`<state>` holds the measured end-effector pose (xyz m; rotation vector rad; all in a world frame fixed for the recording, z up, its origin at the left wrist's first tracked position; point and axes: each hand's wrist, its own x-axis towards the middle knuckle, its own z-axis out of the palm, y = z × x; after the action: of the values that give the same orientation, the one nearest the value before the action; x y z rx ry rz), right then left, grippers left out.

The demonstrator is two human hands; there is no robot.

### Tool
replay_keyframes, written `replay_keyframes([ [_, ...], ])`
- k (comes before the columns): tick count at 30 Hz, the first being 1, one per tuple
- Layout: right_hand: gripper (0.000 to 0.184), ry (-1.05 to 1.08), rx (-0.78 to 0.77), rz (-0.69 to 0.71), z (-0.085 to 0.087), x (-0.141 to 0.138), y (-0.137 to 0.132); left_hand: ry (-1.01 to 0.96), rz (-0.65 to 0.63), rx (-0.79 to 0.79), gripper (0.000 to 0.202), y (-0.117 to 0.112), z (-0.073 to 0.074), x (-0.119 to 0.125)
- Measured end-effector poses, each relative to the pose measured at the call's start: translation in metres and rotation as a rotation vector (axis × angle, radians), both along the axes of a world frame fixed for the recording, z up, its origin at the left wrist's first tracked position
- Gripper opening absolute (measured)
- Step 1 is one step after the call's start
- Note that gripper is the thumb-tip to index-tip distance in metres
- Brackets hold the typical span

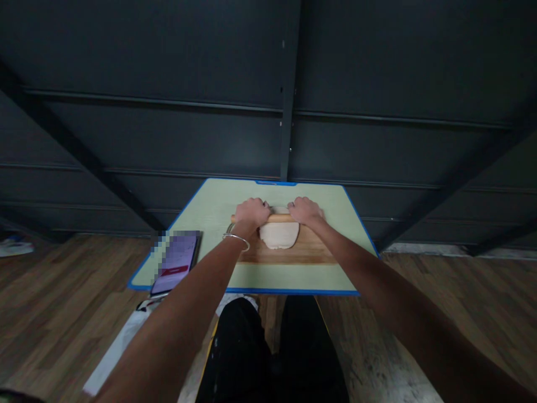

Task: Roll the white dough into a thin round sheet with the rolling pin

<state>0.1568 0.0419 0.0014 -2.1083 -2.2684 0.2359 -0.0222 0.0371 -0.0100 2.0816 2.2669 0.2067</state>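
Observation:
A wooden rolling pin (pixel 277 218) lies across the far edge of a pale flattened piece of dough (pixel 278 235). The dough rests on a wooden board (pixel 310 252) set on a small light green table with a blue rim (pixel 210 207). My left hand (pixel 250 212) is closed over the pin's left end, and a thin bangle circles that wrist. My right hand (pixel 305 210) is closed over the pin's right end. Both arms stretch forward over the table.
A phone (pixel 176 261) with a lit screen lies on the table's left near corner. A dark panelled wall (pixel 268 112) rises right behind the table. Wooden floor lies on both sides. My legs in black trousers (pixel 272 352) are under the table's near edge.

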Motion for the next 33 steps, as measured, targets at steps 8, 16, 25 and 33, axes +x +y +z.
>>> replay_keyframes([
  [8,0.052,-0.013,0.101,0.033,-0.008,0.001,0.007,-0.067,0.027,-0.038,0.051,0.011,0.001,-0.003],
  [16,0.048,-0.004,0.023,0.043,-0.007,0.002,0.022,-0.023,-0.033,-0.019,0.049,0.013,0.002,-0.003],
  [25,0.049,-0.041,0.040,0.080,-0.008,-0.001,0.028,-0.030,-0.099,0.022,0.051,0.021,0.005,-0.002],
  [33,0.042,-0.027,0.057,0.187,-0.008,0.003,0.034,-0.039,-0.097,0.043,0.049,0.028,0.003,-0.002],
])
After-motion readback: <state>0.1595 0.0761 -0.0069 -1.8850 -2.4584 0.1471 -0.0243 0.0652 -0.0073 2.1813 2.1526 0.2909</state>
